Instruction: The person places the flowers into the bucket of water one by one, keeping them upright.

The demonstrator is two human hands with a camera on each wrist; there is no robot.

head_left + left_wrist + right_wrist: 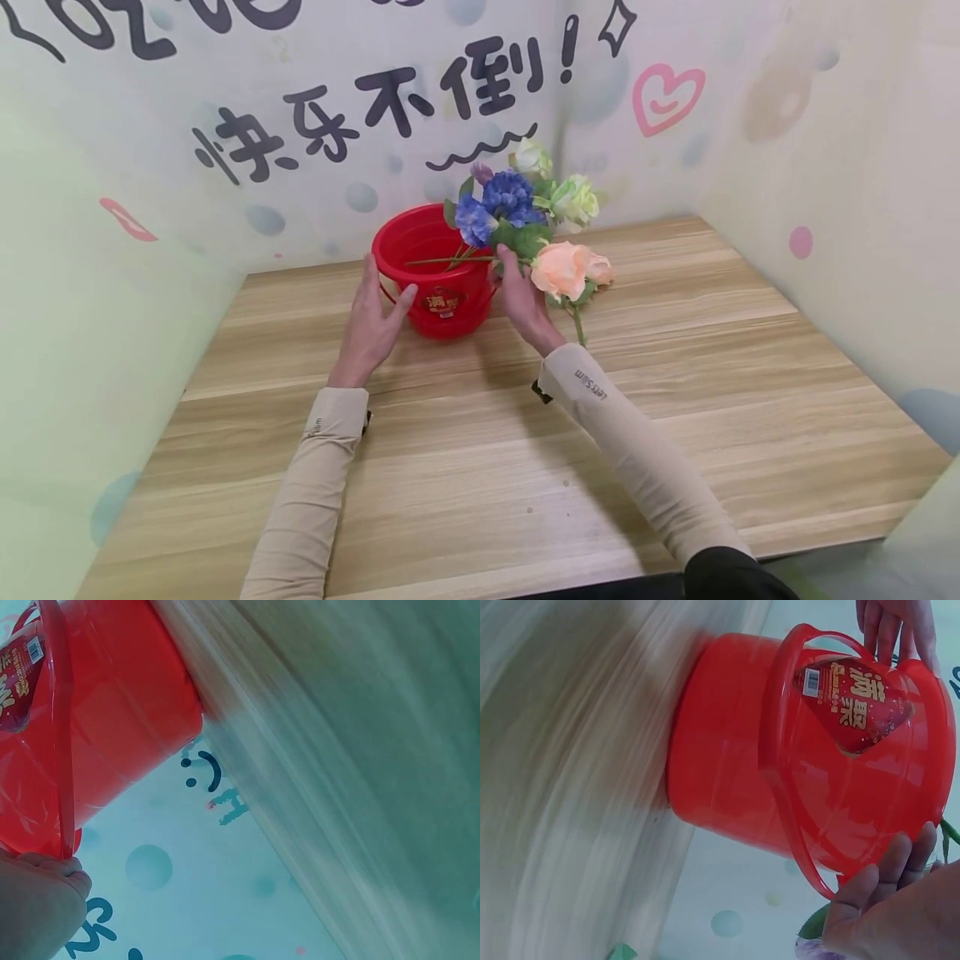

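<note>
A red bucket point(468, 304) stands on the wooden table, with a printed label point(855, 701) and a swing handle point(784, 772). My left hand point(366, 329) grips its left side near the rim, thumb spread toward the front. On the opposite side, my right hand point(527, 307) holds the bucket, its fingers point(900, 855) bent against the wall near the handle's end. Blue flowers point(510, 197) lean over the right rim, their stems inside. Pale green flowers point(575, 201) rise behind them. Peach roses point(561, 271) hang beside my right hand, partly covering the view of it.
The wood-grain table point(465, 475) extends around the bucket to a white wall point(337, 200) with printed lettering and bubbles. Side walls stand at left and right. The table's front edge shows at the bottom right.
</note>
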